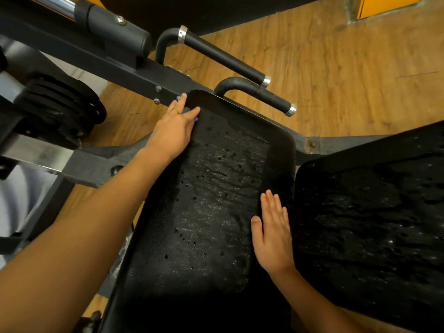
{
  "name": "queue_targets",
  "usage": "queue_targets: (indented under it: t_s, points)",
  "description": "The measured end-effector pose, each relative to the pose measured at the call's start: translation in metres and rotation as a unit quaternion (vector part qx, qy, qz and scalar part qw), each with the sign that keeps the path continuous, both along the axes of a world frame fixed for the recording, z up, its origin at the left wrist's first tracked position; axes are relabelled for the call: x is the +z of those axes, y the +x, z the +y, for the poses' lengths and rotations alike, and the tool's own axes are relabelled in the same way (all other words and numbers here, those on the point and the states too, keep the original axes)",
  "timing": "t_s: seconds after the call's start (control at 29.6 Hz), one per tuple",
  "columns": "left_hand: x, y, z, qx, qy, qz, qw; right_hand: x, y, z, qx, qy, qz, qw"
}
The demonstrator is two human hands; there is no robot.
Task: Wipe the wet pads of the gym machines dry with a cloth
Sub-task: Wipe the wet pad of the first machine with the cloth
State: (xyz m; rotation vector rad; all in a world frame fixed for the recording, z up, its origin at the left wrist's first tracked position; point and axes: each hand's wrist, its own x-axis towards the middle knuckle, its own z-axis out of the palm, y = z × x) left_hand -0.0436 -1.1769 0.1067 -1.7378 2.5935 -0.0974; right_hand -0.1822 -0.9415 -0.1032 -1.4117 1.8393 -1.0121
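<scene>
We look down over a long black pad (211, 212) of a gym machine, its surface glistening and dotted with water beads (219, 158). A second pad (372, 224), equally wet, lies just to its right.

Our left hand (174, 133) reaches to the pad's far left corner, fingers straight and slightly spread, pressing down. A purple scrap (196, 119) peeks out under the fingertips; it is probably the cloth, but too little shows to be sure. Our right hand (272, 239) lies flat on the pad's near right edge, fingers straight and together, holding nothing.

Beyond the pad are two black grip handles (259, 92), stacked weight plates (62, 104) to the left, and a wooden floor (336, 68).

We judge that wiping of this pad is only starting at the top corner, since nearly all of it looks wet. The next move calls for a firm downward stroke along the pad, with the right hand steadying it, then the second pad.
</scene>
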Motion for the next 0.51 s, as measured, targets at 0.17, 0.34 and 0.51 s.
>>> queue_targets:
  t_s: [0.17, 0.34, 0.51]
  points:
    - [0.004, -0.028, -0.044, 0.023, 0.015, -0.031, 0.999, 0.0, 0.001, 0.0, -0.005, -0.005, -0.006, 1.0]
    - [0.004, -0.031, -0.04, 0.019, 0.015, -0.033, 0.999, -0.002, -0.001, 0.0, -0.007, -0.007, -0.002, 1.0]
    - [0.007, -0.009, -0.001, 0.005, 0.025, -0.018, 1.0, -0.001, -0.001, -0.001, -0.006, -0.01, 0.0, 1.0]
